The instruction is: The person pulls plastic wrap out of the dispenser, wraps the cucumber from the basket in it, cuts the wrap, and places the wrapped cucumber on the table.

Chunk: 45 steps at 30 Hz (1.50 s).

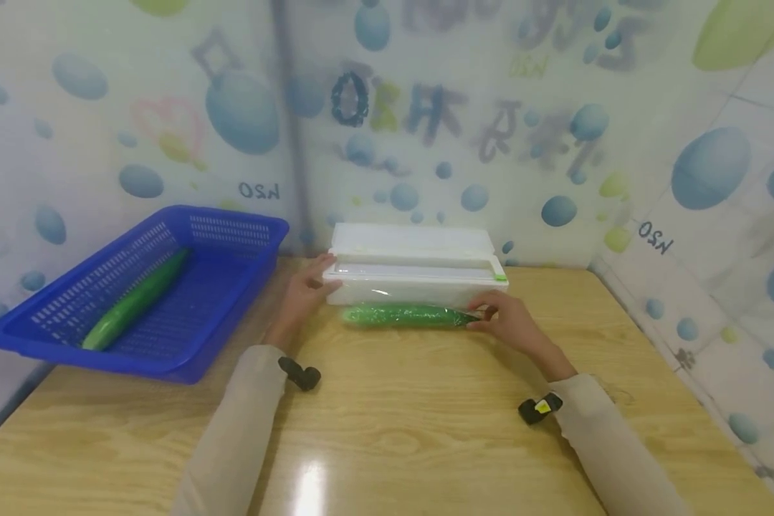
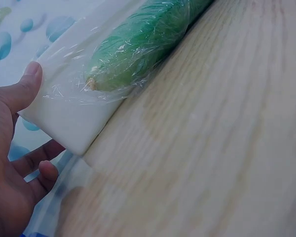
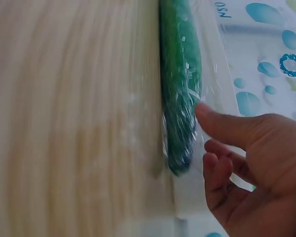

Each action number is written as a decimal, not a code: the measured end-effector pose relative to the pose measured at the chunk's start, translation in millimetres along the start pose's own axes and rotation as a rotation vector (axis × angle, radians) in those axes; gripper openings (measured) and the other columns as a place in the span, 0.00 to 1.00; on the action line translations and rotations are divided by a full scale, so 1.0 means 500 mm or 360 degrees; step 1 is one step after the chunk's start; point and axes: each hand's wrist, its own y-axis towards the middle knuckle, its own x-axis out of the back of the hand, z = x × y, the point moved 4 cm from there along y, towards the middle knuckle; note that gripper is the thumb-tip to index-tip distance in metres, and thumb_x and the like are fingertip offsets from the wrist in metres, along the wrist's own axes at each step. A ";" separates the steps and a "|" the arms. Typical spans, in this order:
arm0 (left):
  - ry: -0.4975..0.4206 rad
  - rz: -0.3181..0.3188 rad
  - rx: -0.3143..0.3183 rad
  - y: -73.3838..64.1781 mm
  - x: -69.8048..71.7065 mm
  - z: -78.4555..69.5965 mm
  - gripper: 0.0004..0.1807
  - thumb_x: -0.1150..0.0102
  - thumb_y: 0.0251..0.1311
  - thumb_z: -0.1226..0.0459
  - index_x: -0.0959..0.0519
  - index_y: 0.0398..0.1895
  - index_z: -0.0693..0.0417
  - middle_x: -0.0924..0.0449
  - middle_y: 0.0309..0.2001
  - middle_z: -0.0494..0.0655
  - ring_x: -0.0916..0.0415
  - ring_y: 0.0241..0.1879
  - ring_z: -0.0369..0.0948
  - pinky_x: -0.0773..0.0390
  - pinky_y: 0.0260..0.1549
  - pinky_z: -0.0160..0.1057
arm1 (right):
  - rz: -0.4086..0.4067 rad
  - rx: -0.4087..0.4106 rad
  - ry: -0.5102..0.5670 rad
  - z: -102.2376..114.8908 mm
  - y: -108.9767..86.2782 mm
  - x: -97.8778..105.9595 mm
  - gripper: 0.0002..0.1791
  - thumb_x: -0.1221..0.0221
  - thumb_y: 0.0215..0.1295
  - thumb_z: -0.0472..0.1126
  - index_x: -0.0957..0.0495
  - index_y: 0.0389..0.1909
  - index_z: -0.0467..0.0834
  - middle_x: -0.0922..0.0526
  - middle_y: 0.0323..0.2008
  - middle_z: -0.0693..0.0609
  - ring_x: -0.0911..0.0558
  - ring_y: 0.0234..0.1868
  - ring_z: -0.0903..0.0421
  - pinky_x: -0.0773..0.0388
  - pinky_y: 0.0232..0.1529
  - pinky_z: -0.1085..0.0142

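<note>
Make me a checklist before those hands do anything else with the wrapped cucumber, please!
1. Lid open on the white box: ok.
2. Left fingers holding the box's left end: ok.
3. Clear film over the cucumber beside the box: ok.
4. Film cut free from the box: cannot tell.
5. Right fingers gripping firmly: cannot tell; they're at the dark end.
6. Second cucumber wrapped: not ok; it looks bare in the blue basket.
</note>
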 end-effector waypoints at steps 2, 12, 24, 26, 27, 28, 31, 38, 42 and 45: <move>0.0033 -0.0015 -0.0022 0.005 -0.001 0.011 0.32 0.37 0.60 0.53 0.33 0.68 0.40 0.46 0.72 0.36 0.34 0.60 0.47 0.27 0.45 0.43 | 0.0044 -0.0074 0.0032 -0.002 0.005 -0.012 0.16 0.28 0.50 0.36 0.17 0.42 0.42 0.19 0.41 0.48 0.24 0.31 0.56 0.28 0.31 0.65; 0.0049 -0.0020 -0.0069 0.004 -0.004 0.010 0.32 0.37 0.60 0.53 0.33 0.68 0.44 0.45 0.72 0.39 0.38 0.64 0.46 0.29 0.50 0.46 | -0.0007 -0.0229 0.0024 0.000 0.008 -0.040 0.17 0.28 0.48 0.32 0.18 0.42 0.40 0.17 0.41 0.47 0.22 0.45 0.49 0.27 0.46 0.54; 0.0027 -0.0028 -0.0069 -0.002 -0.008 0.009 0.34 0.36 0.59 0.62 0.35 0.70 0.46 0.45 0.72 0.47 0.31 0.55 0.52 0.28 0.49 0.49 | 0.0286 -0.0070 0.0023 0.037 -0.017 -0.046 0.14 0.29 0.50 0.36 0.16 0.40 0.45 0.18 0.34 0.55 0.25 0.36 0.54 0.30 0.36 0.61; 0.0017 -0.0008 -0.0065 0.000 -0.005 0.019 0.35 0.37 0.58 0.64 0.37 0.70 0.45 0.43 0.71 0.49 0.31 0.54 0.53 0.28 0.50 0.51 | 0.0323 -0.0031 0.0015 0.047 -0.021 -0.045 0.15 0.29 0.50 0.37 0.16 0.41 0.45 0.17 0.34 0.56 0.26 0.34 0.55 0.32 0.33 0.62; 0.0003 0.0013 -0.0064 0.001 -0.003 0.025 0.36 0.37 0.58 0.65 0.37 0.71 0.45 0.41 0.70 0.51 0.31 0.56 0.53 0.29 0.51 0.52 | 0.0330 -0.0018 -0.0001 0.051 -0.023 -0.045 0.15 0.29 0.50 0.38 0.16 0.41 0.45 0.17 0.33 0.57 0.26 0.34 0.55 0.33 0.33 0.63; -0.0015 0.0042 -0.0054 0.003 -0.001 0.033 0.36 0.37 0.58 0.65 0.38 0.71 0.46 0.39 0.69 0.53 0.31 0.57 0.53 0.30 0.53 0.53 | 0.0335 -0.0015 -0.0014 0.055 -0.025 -0.044 0.15 0.29 0.50 0.38 0.16 0.41 0.46 0.17 0.33 0.57 0.26 0.34 0.56 0.33 0.33 0.63; -0.0169 0.0147 0.0143 0.006 0.004 0.065 0.40 0.34 0.56 0.63 0.42 0.72 0.48 0.33 0.62 0.55 0.32 0.57 0.53 0.30 0.54 0.54 | 0.0352 0.0019 -0.0047 0.063 -0.032 -0.040 0.15 0.29 0.51 0.38 0.16 0.41 0.45 0.17 0.33 0.58 0.25 0.34 0.56 0.31 0.33 0.64; -0.0211 0.0365 0.0474 -0.024 0.020 0.060 0.44 0.32 0.55 0.57 0.44 0.72 0.55 0.33 0.59 0.59 0.31 0.49 0.52 0.26 0.44 0.46 | 0.0462 0.0122 -0.0053 0.071 -0.052 -0.037 0.15 0.33 0.57 0.41 0.17 0.45 0.44 0.17 0.35 0.59 0.26 0.32 0.60 0.29 0.32 0.66; -0.0033 0.0394 0.0471 -0.048 0.024 0.022 0.45 0.34 0.57 0.54 0.45 0.72 0.60 0.32 0.60 0.63 0.29 0.48 0.50 0.26 0.42 0.41 | 0.0490 0.0181 -0.0025 0.071 -0.054 -0.036 0.14 0.34 0.58 0.40 0.18 0.46 0.43 0.18 0.36 0.58 0.26 0.32 0.62 0.27 0.33 0.66; -0.0054 0.0349 0.0476 -0.062 0.022 0.004 0.43 0.38 0.61 0.53 0.46 0.72 0.63 0.32 0.56 0.65 0.28 0.41 0.48 0.26 0.36 0.38 | 0.0500 0.0186 -0.0009 0.069 -0.056 -0.035 0.14 0.35 0.59 0.39 0.18 0.46 0.43 0.18 0.36 0.58 0.25 0.32 0.62 0.26 0.32 0.67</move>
